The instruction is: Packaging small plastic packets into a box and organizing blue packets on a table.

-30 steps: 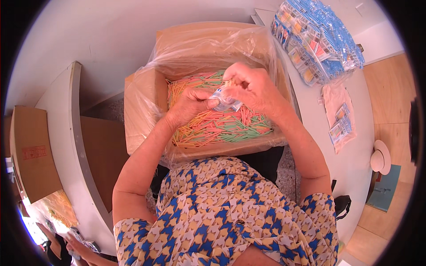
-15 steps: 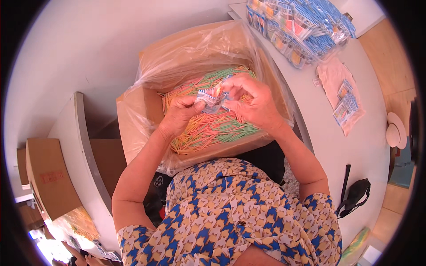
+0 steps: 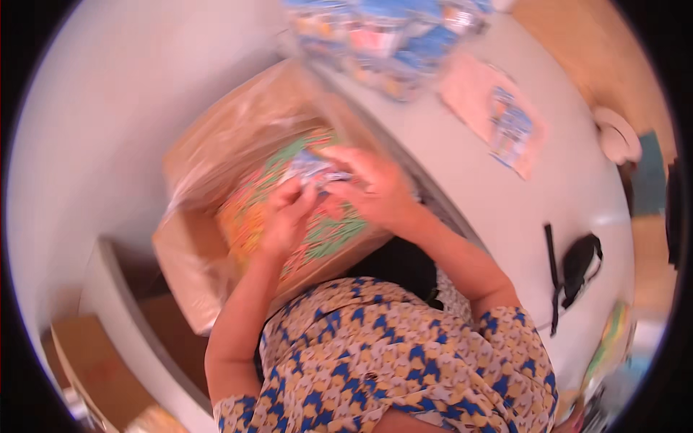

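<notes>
A small clear packet with blue-and-white striped edging is between my two hands, blurred by motion. My left hand is closed, with its fingertips pinching the packet's near side. From the right, my right hand grips the other side with bent fingers. Both hands are above a cardboard box lined with clear plastic. Inside the box lie many thin, short sticks in green, pink, yellow and orange. Whether anything is inside the held packet cannot be made out.
A heap of blue-edged packets stands on the white table. Right of it, several packets lie on a pink cloth. A black strapped item rests farther right. A brown carton is at lower left.
The view has turned, so the box, heap and cloth appear farther left. My hands still hold the packet over the box, my left fingers now more bunched beneath it.
</notes>
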{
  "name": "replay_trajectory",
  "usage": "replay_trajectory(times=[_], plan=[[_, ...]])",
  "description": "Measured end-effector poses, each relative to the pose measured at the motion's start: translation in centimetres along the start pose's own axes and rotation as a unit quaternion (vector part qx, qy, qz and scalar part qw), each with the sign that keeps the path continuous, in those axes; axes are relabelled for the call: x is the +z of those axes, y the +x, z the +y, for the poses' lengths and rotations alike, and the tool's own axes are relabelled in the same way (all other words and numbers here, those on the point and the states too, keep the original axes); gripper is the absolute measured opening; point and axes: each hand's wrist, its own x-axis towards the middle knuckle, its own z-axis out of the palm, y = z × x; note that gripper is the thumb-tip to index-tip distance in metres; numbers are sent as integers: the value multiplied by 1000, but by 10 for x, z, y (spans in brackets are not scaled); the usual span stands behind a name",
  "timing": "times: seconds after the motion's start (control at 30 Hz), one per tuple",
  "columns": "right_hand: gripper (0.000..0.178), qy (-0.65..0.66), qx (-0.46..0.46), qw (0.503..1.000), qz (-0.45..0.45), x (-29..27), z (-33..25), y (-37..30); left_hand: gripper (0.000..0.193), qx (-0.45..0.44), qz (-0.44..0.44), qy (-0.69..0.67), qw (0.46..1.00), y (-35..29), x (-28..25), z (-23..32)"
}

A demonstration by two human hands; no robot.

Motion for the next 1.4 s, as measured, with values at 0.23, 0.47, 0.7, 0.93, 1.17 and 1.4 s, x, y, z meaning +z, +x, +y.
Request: replay_trajectory(times=[0.23,0.47,0.7,0.93,1.17,1.4], plan=[[32,101,126,959,232,-134,62,-28,23,5,87,447,890,3,-66,4],[53,-439,170,845,253,-284,159,-102,56,8,132,822,553,43,-101,-42],[45,-534,38,786,309,-222,115,-73,67,-163,230,749,600,49,-112,-50],[35,-468,-109,857,186,-124,59,-30,68,-218,223,735,602,46,-110,-35],[28,-311,-197,930,-18,-22,46,-12,68,-245,237,690,639,52,-119,-34],[18,-255,-154,950,-92,-6,52,-5,53,-212,176,693,666,54,-124,-29]])
